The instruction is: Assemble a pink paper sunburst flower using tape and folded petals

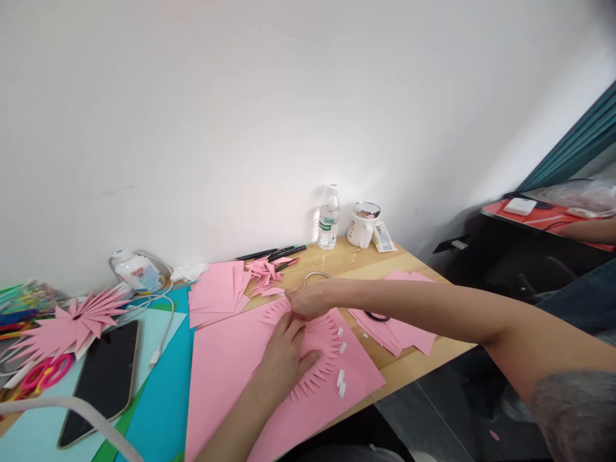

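A large pink sheet of paper [221, 378] lies on the table in front of me. On it is a pink cut-paper ring with a spiky fringed edge [327, 346]. My left hand [289, 350] rests on this ring, its fingers stretched out and the thumb spread to the right. Reaching across from the right, my right hand [308, 300] is at the ring's far edge, with its fingers bent downward and the fingertips hidden. Whether it grips anything cannot be seen. Several small white pieces [341, 378] lie along the ring's right side.
Pink paper squares [216, 285], pink scraps [264, 276] and pens [283, 253] lie behind the sheet. A water bottle [329, 218] and a white mug [360, 228] stand near the wall. At left are a phone [103, 378], scissors [48, 374] and a folded pink paper star [77, 321].
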